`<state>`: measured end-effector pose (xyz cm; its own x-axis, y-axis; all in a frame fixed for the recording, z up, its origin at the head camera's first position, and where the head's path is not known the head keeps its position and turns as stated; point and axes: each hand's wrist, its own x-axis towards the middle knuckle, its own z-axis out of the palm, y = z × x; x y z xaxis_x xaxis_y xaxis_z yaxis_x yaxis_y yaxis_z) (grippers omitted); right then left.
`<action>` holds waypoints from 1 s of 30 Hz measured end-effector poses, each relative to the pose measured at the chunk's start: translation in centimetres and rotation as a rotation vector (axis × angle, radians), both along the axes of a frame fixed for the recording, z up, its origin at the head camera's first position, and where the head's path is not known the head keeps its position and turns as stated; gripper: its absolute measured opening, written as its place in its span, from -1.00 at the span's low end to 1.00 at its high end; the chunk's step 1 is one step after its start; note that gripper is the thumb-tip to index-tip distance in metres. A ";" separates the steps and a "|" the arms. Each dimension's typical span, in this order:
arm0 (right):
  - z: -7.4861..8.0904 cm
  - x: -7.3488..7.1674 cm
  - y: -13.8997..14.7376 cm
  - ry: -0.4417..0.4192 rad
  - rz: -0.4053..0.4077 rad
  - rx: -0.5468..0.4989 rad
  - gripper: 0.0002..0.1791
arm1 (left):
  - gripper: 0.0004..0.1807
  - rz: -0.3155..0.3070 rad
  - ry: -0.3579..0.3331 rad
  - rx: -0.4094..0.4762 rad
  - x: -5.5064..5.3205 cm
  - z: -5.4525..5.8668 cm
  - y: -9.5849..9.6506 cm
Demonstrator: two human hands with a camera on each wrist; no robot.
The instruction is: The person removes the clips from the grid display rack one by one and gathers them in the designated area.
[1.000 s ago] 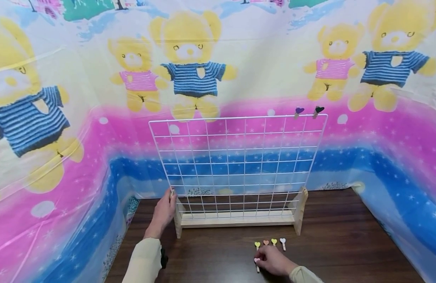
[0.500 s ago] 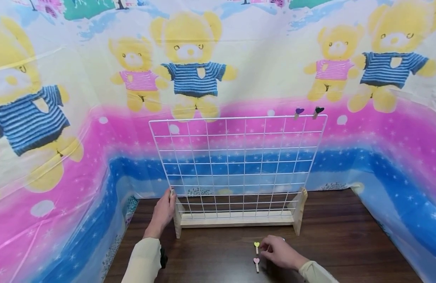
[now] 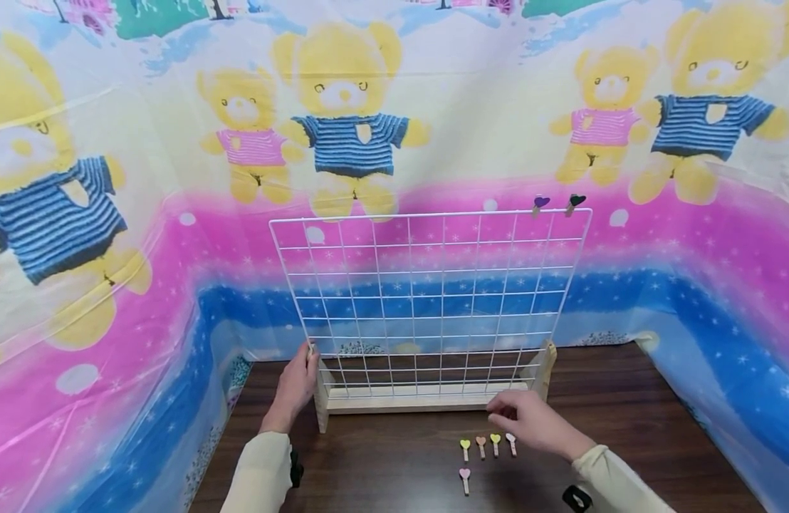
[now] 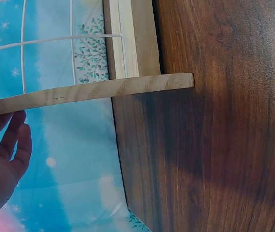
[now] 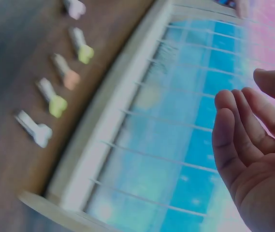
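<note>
My left hand (image 3: 296, 381) grips the upper part of the left wooden upright (image 3: 322, 406) of a white wire grid rack (image 3: 426, 306). In the left wrist view, its fingertips (image 4: 19, 116) touch the upright's outer face; the thumb is hard to make out. My right hand (image 3: 538, 424) hovers before the rack's wooden base, fingers loosely bent and holding nothing. Below it lies a row of small heart clothespins: yellow (image 3: 465, 447), orange (image 3: 481, 446), yellow (image 3: 495, 443) and white (image 3: 511, 443). A pink heart clothespin (image 3: 465, 479) lies nearer me, below the left yellow one.
A purple heart clothespin (image 3: 540, 204) and a dark green one (image 3: 575, 202) are clipped on the grid's top bar, at the right. The brown wooden table (image 3: 382, 470) carries the rack. Cloth printed with bears (image 3: 349, 149) surrounds the table's back and sides.
My right hand has let go of the pink clothespin and moved away and to the right, past the row, uncovering the other clothespins. My left hand has stayed on the upright.
</note>
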<state>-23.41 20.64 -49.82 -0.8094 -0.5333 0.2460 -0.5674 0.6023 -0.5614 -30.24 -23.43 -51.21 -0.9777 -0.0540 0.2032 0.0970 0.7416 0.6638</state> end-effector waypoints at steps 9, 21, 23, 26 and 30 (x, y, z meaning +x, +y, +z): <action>6.1 0.1 1.5 0.092 -0.027 0.014 -0.94 | -0.52 -0.010 0.001 -0.002 0.1 0.1 0.0; 14.7 -0.3 3.3 0.338 -0.061 0.010 -0.84 | -0.51 -0.011 0.001 -0.002 0.2 0.2 0.0; 16.3 -0.5 3.6 0.387 -0.087 0.010 -0.84 | -0.51 -0.011 0.008 -0.004 0.2 0.2 0.0; 18.9 -0.8 3.8 0.459 -0.132 -0.003 -0.81 | -0.50 -0.008 0.008 -0.006 0.2 0.2 0.0; 22.3 -1.3 3.9 0.566 -0.174 -0.052 -0.76 | -0.50 -0.002 -0.011 -0.004 0.1 0.1 0.0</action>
